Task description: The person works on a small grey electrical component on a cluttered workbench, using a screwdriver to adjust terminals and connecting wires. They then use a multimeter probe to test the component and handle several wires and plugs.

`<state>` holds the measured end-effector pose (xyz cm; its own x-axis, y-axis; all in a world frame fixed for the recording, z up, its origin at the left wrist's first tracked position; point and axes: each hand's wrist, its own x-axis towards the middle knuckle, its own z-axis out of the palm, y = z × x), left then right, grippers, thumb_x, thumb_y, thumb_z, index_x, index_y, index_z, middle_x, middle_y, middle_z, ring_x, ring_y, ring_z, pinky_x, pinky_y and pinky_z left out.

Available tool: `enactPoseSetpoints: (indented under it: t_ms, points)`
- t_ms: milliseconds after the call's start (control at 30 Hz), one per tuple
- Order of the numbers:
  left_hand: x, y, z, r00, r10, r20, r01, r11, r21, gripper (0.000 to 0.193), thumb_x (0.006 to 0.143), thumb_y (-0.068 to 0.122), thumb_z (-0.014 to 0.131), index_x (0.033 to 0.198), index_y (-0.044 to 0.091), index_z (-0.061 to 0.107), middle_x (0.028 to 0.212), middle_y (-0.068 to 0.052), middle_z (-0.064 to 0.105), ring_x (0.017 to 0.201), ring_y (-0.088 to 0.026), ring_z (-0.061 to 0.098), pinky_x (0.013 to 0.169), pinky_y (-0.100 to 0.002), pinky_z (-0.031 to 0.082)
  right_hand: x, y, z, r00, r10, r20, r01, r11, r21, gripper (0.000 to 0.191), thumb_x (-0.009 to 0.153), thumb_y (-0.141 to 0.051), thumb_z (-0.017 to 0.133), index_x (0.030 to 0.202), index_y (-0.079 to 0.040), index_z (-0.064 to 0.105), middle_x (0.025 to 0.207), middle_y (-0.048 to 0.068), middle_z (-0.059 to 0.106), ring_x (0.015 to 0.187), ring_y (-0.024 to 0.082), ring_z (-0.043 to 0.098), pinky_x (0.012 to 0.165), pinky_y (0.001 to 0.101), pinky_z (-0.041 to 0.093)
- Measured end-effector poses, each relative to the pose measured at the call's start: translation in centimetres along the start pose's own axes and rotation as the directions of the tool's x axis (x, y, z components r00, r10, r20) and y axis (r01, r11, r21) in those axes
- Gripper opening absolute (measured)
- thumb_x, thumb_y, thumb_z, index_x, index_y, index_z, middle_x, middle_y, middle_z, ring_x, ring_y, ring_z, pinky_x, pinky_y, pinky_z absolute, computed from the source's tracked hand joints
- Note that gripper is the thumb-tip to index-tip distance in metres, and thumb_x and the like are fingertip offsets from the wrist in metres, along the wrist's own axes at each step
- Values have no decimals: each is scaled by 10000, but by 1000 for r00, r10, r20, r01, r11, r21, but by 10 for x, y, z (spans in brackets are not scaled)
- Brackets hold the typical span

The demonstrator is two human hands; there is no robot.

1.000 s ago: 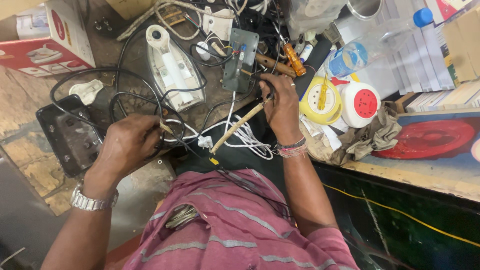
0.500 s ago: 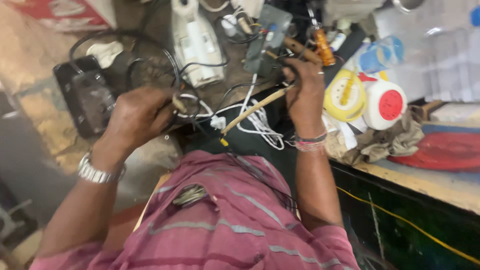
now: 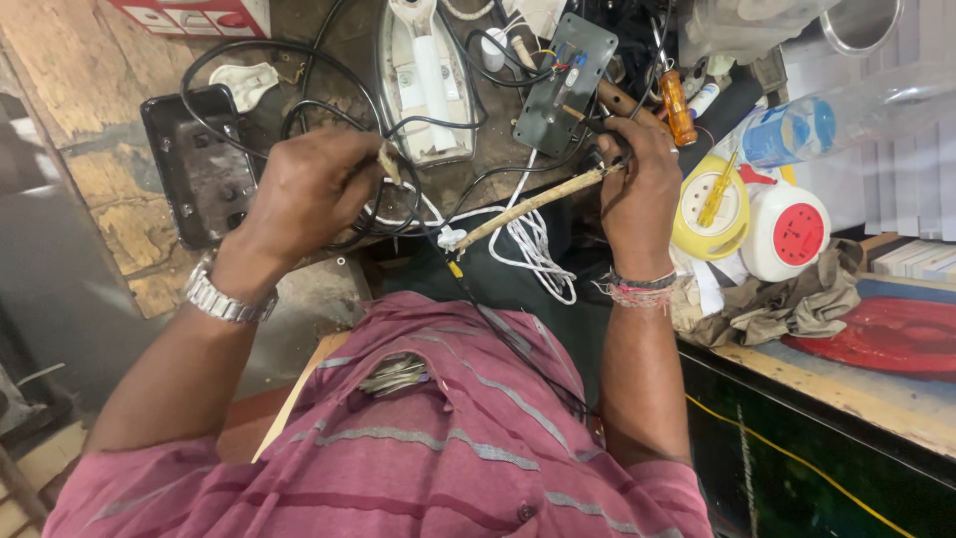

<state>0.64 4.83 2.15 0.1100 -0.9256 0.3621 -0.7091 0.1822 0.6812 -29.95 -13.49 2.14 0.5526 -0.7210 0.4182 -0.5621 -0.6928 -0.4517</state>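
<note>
Soldering iron [image 3: 533,202], wooden-handled, gripped in right hand [image 3: 637,194] at about one o'clock from frame centre; fingers wrapped tight round the forward end, working tip hidden behind them. Long axis running from eight o'clock to two o'clock, handle tail low at the white cord [image 3: 528,244], tip end aimed up toward the grey switch plate [image 3: 563,85] lying at twelve o'clock. Left hand [image 3: 314,194] at ten o'clock, thumb and forefinger pinched on a small pale piece with black wires [image 3: 299,110] looped under the palm; what the piece is, not clear. Judged step: soldering or wire joining in progress, both parts held above the bench. Next move judged to call for a steady meeting of tip and wire end, wrists braced. Outward: white clothes iron [image 3: 423,85] at eleven o'clock, black metal box [image 3: 194,169] at nine, orange screwdriver [image 3: 674,105] at one, yellow and white-red cord reels [image 3: 762,214] at three, crumpled rag [image 3: 787,304] beneath.
</note>
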Motion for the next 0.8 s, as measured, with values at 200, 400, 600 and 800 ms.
enactPoseSetpoints:
  t_ms: [200, 400, 600, 800]
  points:
    - [4, 8, 2, 999, -20, 28, 22, 997, -77, 171, 914, 23, 734, 1079, 1, 694, 919, -181, 690, 867, -360, 687, 771, -433, 543, 1, -4, -5, 998, 45, 36, -44, 999, -16, 373, 872, 102, 603, 1222, -10, 661, 1153, 222, 668, 1127, 431, 635, 995, 470, 508]
    - [10, 3, 2, 998, -69, 1, 69, 992, -103, 170, 929, 36, 734, 1088, -6, 693, 946, -180, 696, 849, -351, 693, 746, -415, 551, 5, -8, -5, 999, 32, 25, -32, 999, -1, 217, 979, 27, 700, 1191, -10, 670, 1152, 220, 672, 1103, 436, 618, 964, 475, 482]
    - [12, -7, 9, 1000, -1, -14, 0, 999, -32, 155, 945, 47, 750, 1081, -3, 694, 952, -190, 692, 890, -378, 686, 781, -428, 547, 6, -10, -7, 1000, 21, 20, -21, 1000, 5, 221, 977, 28, 693, 1193, -11, 670, 1177, 231, 674, 1118, 447, 612, 969, 486, 475]
    - [12, -8, 10, 1000, 11, 16, -11, 1000, -24, 133, 949, 42, 743, 1065, 1, 693, 944, -188, 693, 887, -376, 682, 792, -438, 545, 5, -9, -8, 999, 35, 31, -36, 999, 9, 203, 987, 30, 694, 1185, -10, 674, 1151, 225, 679, 1105, 450, 614, 961, 489, 479]
